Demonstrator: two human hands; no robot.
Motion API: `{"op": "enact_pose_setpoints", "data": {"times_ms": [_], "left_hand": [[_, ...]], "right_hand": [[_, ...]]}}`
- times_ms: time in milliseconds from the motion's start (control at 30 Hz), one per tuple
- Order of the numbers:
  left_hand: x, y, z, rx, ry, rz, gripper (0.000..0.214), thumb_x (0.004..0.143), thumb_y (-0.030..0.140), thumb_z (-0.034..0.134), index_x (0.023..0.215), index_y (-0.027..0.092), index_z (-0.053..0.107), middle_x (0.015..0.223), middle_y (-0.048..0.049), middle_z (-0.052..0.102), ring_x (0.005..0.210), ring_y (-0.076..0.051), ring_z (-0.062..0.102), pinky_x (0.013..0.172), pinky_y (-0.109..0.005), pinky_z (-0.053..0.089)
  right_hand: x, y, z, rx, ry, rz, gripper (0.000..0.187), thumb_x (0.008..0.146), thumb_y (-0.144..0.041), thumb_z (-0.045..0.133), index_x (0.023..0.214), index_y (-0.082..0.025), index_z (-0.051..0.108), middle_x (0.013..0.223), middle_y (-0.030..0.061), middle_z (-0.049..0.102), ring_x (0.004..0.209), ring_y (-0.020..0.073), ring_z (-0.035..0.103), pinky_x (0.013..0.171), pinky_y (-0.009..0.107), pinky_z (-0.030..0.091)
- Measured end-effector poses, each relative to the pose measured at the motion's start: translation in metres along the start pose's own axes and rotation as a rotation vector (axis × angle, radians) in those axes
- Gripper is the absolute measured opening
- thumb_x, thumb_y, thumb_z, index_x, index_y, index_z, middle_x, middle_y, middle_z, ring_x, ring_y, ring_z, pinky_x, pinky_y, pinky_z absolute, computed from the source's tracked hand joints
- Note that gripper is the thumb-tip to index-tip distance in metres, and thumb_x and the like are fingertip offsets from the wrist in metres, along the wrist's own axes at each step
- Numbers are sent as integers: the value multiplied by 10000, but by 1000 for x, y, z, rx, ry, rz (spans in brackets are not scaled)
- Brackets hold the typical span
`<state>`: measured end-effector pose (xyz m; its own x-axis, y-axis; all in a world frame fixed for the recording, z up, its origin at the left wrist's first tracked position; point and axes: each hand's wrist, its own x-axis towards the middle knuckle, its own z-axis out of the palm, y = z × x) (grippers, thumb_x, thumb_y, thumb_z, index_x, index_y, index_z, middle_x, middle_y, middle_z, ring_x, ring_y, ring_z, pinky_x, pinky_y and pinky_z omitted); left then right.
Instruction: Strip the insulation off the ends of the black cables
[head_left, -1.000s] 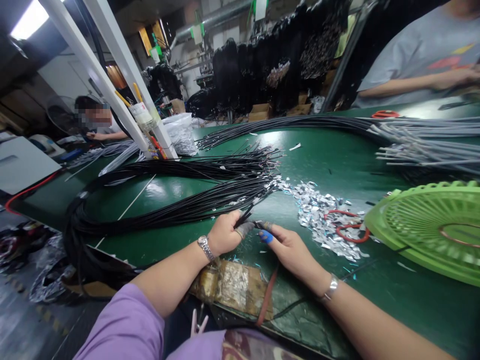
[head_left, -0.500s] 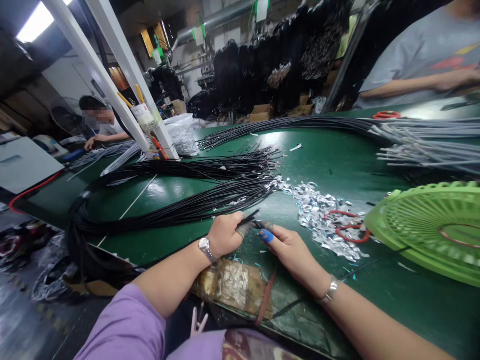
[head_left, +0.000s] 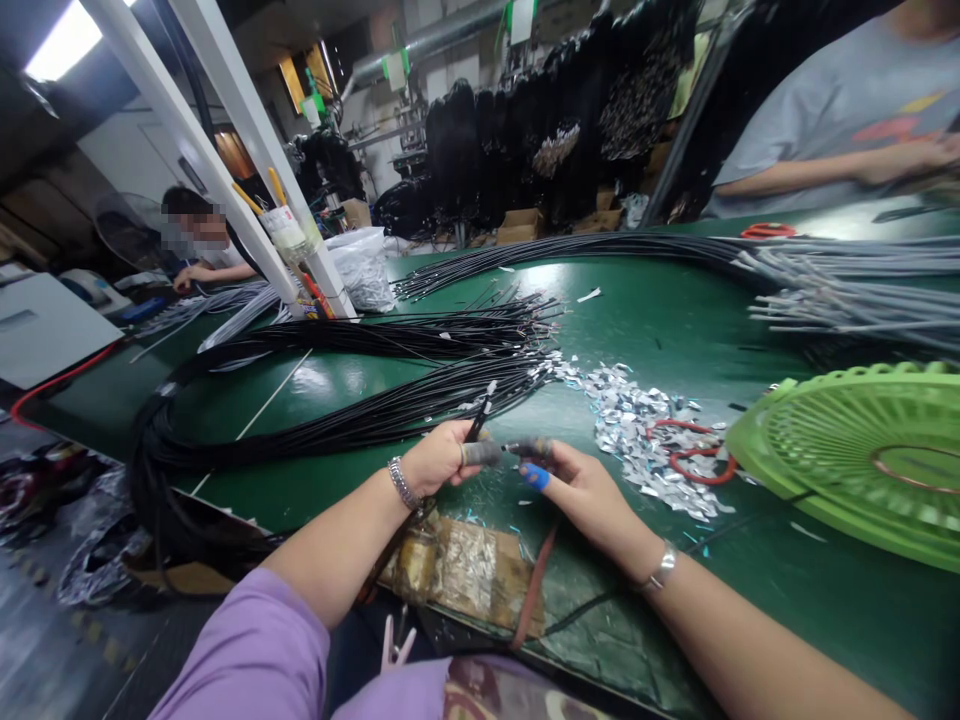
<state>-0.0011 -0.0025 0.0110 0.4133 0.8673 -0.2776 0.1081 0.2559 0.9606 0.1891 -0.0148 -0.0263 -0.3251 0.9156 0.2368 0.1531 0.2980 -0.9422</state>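
My left hand (head_left: pixel 444 458) is closed round black cables (head_left: pixel 480 415), whose ends stick up past the fingers, one with a whitish tip. Grey tape wraps its thumb, which points toward my right hand (head_left: pixel 581 490). The fingers of my right hand are pinched together, with blue tape on the thumb and grey wrapping on another finger. A small dark tip shows between the two hands, too small to name. Beyond the hands, a large bundle of black cables (head_left: pixel 360 405) curves across the green table (head_left: pixel 637 300), its stripped ends spread near the middle.
White and blue scraps (head_left: pixel 637 440) lie right of my hands, around red-handled scissors (head_left: pixel 701 465). A green basket-like cover (head_left: pixel 855 450) stands at the right. Grey cables (head_left: pixel 862 290) lie behind it. A taped cardboard piece (head_left: pixel 465 565) is at the near edge. Two people sit across the table.
My left hand has shifted slightly left and turned, and the cable ends in it now point more upward. My right hand stays nearly in place, its fingertips slightly apart from the left hand's cables.
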Motion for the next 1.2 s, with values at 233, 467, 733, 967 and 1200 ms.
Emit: {"op": "enact_pose_setpoints", "data": {"times_ms": [233,467,733,967,1200], "left_hand": [[1,-4,4,163,60,89,474,584,548,733,655,150,486,448,91,379,387,-29,281,387,-182,209],[2,-10,0,457,9,251,381,711,489,652,656,132,530,567,52,414,533,-64,337,500,-201,277],[-2,-10,-7,816,-111,429,302,794,373,577,623,127,543,558,41,443,551,-71,372,528,-197,281],[-6,-7,0,299,-200,320,427,690,530,671,704,113,578,577,1,535,507,-88,465,521,-216,399],[-4,-6,-3,439,-4,336,377,732,508,629,752,135,579,598,3,557,525,-98,478,536,-221,403]], "right_hand": [[-3,1,1,-11,146,-20,329,774,-436,623,1003,-200,635,792,53,701,592,158,580,550,285,494],[-2,-3,0,-65,127,-27,156,747,-339,611,819,-204,646,715,28,670,673,182,599,631,298,484],[1,-9,5,328,-26,358,209,598,-314,670,696,-189,534,567,-67,466,483,79,379,444,211,310],[0,-7,13,350,-44,468,204,549,-269,661,673,-175,529,534,-75,437,456,60,315,400,195,216],[2,-3,5,332,119,339,325,733,-495,573,827,-185,553,649,-16,554,441,77,333,390,215,240]]}}
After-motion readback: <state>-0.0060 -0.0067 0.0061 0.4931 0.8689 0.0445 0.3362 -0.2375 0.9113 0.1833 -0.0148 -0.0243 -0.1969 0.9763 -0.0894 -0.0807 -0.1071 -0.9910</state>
